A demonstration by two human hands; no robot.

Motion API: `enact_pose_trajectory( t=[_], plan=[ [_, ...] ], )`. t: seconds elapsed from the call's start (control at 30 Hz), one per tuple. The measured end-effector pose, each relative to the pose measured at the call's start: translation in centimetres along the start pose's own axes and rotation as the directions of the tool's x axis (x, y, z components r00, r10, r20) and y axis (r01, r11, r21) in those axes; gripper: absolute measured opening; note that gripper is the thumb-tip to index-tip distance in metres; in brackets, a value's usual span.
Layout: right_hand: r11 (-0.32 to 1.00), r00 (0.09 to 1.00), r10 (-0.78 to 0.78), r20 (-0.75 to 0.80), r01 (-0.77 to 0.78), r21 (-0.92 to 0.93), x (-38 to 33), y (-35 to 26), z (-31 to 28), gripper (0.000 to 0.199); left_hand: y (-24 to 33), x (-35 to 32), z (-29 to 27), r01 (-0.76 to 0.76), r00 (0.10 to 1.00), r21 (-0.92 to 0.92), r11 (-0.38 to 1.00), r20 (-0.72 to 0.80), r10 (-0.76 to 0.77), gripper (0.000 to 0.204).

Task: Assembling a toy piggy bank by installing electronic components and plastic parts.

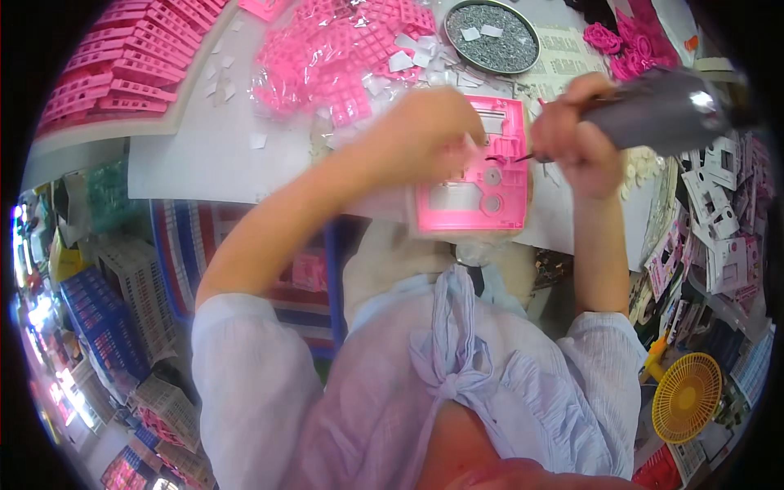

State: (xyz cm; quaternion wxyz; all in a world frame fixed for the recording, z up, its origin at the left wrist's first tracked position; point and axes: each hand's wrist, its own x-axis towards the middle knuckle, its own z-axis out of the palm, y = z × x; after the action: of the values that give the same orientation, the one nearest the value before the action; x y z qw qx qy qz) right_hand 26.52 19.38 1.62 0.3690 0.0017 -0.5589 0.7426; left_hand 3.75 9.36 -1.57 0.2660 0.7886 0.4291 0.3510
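We see a flat pink plastic panel (472, 181) with rectangular cut-outs and two round grey discs, lying at the near edge of a white table (204, 155). Our left hand (429, 131) rests curled on its left side, fingers pinching a small white piece. Our right hand (576, 139) is closed around a grey power screwdriver (661, 110), tip on the panel. Farther off, a round metal tray (492, 37) holds grey screws.
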Motion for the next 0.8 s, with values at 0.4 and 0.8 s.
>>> enact_pose_trajectory(
  t=[0.4, 0.8],
  plan=[
    [0.983, 0.99, -0.075, -0.118, 0.054, -0.175, -0.1, -3.4, -1.3, 0.028, -6.3, -0.2, -6.0, 0.287, 0.918, 0.93, 0.23, -0.199, -0.342, 0.042],
    [0.301, 0.56, -0.812, -0.164, 0.161, -0.94, 1.9, -5.0, 2.0, 0.041, -2.1, -1.3, -8.7, 0.191, 0.884, 0.507, 0.841, -0.46, 0.077, 0.023]
  ],
)
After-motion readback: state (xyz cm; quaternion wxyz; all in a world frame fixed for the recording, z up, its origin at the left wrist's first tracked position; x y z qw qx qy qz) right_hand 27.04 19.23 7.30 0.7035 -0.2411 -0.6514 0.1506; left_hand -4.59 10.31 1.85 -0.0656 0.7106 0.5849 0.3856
